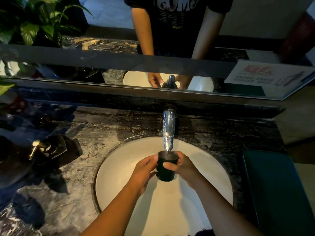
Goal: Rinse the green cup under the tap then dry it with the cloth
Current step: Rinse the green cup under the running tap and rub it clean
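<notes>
A dark green cup (166,171) is held upright over the white sink (119,164), its mouth right below the spout of the chrome tap (168,132). Water seems to run into it. My left hand (144,172) grips its left side. From the right, my right hand (183,166) wraps around it, fingers across the front. A teal cloth (276,189) lies flat on the counter to the right of the sink.
The dark marble counter (81,184) surrounds the sink. A black soap dispenser with a gold pump (42,149) stands at the left. A leafy plant (30,23) fills the far left corner. A mirror (255,23) runs along the back, with a printed sign (267,77) at its right.
</notes>
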